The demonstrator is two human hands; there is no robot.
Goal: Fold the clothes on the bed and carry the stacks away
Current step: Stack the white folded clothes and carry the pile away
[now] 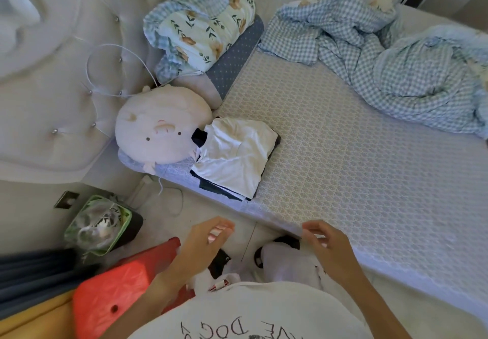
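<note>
A stack of folded clothes, white on top with dark layers under it, lies at the near left corner of the bed, touching a round plush pillow. My left hand hovers in front of the bed edge, below the stack, fingers loosely curled and holding nothing. My right hand hangs over the bed's near edge, fingers relaxed and empty. Both hands are apart from the stack.
A round cream plush pillow lies left of the stack. A rolled floral quilt and a crumpled blue checked blanket lie at the far side. On the floor stand a green bin and a red stool.
</note>
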